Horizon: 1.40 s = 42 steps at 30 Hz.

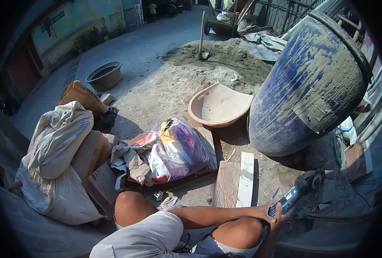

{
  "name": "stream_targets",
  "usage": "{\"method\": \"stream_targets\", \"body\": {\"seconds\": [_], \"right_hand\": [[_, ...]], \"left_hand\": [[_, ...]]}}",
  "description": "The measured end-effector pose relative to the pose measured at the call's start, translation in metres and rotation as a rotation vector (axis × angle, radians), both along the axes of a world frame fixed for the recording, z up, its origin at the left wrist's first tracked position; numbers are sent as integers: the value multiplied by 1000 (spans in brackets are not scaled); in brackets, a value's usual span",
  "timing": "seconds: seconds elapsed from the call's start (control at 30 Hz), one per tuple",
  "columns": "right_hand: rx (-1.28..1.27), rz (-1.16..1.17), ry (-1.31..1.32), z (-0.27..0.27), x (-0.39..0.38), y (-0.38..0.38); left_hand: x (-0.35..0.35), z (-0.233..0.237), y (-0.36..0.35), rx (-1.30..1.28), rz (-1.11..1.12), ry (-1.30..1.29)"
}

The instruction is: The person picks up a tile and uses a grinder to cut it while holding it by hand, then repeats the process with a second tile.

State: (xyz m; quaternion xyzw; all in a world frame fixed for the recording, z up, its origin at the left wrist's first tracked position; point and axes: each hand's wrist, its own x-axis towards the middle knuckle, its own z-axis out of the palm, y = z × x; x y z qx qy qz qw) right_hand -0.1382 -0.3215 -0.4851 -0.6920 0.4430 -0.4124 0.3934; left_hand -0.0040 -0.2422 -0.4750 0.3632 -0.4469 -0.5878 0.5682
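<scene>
An angle grinder with a blue-grey body is held at the lower right, its dark head pointing up and to the right. My left hand reaches across from the left and touches the lower end of the body. Around the same body wrap the fingers of my right hand, which comes up from below. A blue pen-like object shows just left of the grinder. Left of my hands, a white marble-patterned strip lies beside a brownish tile on the ground.
A large mud-streaked blue barrel leans at the right. Beside it is a broken clay-coloured basin. Purple-and-white bag and pale sacks stand at the left. Farther back are a round tub and a shovel by a sand heap.
</scene>
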Motion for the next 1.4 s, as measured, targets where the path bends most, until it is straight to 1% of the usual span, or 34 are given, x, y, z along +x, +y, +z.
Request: {"method": "stream_targets", "body": {"seconds": [0.03, 0.07, 0.1, 0.13, 0.17, 0.2, 0.23, 0.27, 0.3, 0.37, 0.4, 0.43, 0.47, 0.5, 0.53, 0.6, 0.63, 0.73, 0.8, 0.83, 0.9, 0.97, 1.0, 1.03, 1.1, 1.13, 1.17, 1.2, 1.23, 1.27, 1.3, 1.33, 1.37, 1.4], "right_hand": [[-245, 15, -24, 7, 7, -4], [-261, 15, -26, 15, 13, -8], [-150, 28, -202, 22, 18, -12], [-34, 42, -374, 25, 18, -14], [-43, 44, -372, 22, 13, -32], [244, 245, -519, 18, 5, -60], [537, 444, -656, 17, -2, -77], [465, 495, -551, 22, -1, -83], [459, 493, -550, 33, 6, -80], [668, 634, -581, 51, 17, -65], [726, 675, -618, 36, 10, -73], [728, 674, -619, 29, 9, -71], [723, 740, -727, 21, 8, -69], [717, 804, -835, 18, 7, -65], [720, 805, -836, 23, 8, -52], [587, 644, -779, 35, 2, -31], [585, 641, -780, 32, -1, -33], [559, 624, -781, 22, -12, -37], [555, 674, -776, 21, -18, -40], [558, 661, -771, 16, -18, -42], [563, 532, -706, 4, -23, -49], [602, 501, -699, 16, -20, -42], [621, 363, -710, 20, -16, -36], [638, 229, -719, 22, -10, -31], [630, 154, -667, 55, 0, -12], [622, 219, -634, 53, -4, -16], [624, 197, -624, 54, -5, -20], [642, 253, -613, 54, -6, -23], [656, 314, -604, 54, -8, -26], [666, 397, -696, 55, -8, -26], [666, 378, -691, 53, -10, -28], [526, 368, -541, 51, -12, -31], [390, 355, -390, 49, -13, -35], [393, 336, -385, 49, -13, -39]], "left_hand": [[-9, -9, -18, -128, 158, -108], [-12, -21, -31, -204, 186, -154], [-5, -4, -31, -276, 215, -198], [0, 9, -29, -285, 218, -194], [5, 22, -26, -270, 160, -141], [5, 29, -23, -252, 98, -88], [0, 26, -22, -258, 94, -85], [-4, 17, -22, -323, 127, -45], [-6, 7, -24, -387, 159, -7], [-14, -21, -28, -425, 127, -8], [-19, -40, -35, -554, 259, -77], [-20, -41, -35, -684, 395, -149], [-22, -43, -32, -683, 396, -149], [-20, -31, -19, -500, 207, -13], [-17, -25, -13, -313, 19, 121], [-20, -25, -10, -243, -67, 203], [-21, -27, -10, -231, -84, 222], [-29, -33, -14, -226, -99, 271], [-33, -37, -20, -236, -83, 292], [-36, -40, -22, -243, -73, 307], [-43, -45, -31, -259, -51, 355], [-55, -55, -44, -292, -27, 379], [-55, -74, -51, -369, -71, 196], [-62, -83, -58, -348, -38, 250], [-40, -22, -25, -57, -163, 479], [-37, -23, -25, -46, -179, 500], [-35, -24, -26, -64, -213, 427], [-38, -27, -25, -81, -248, 356], [-41, -30, -25, -76, -260, 372], [-43, -31, -26, -61, -225, 380], [-44, -31, -26, -44, -190, 389], [-43, -31, -25, -40, -201, 399], [-43, -32, -24, -179, -131, 253], [-40, -33, -22, -315, -62, 106]]}}
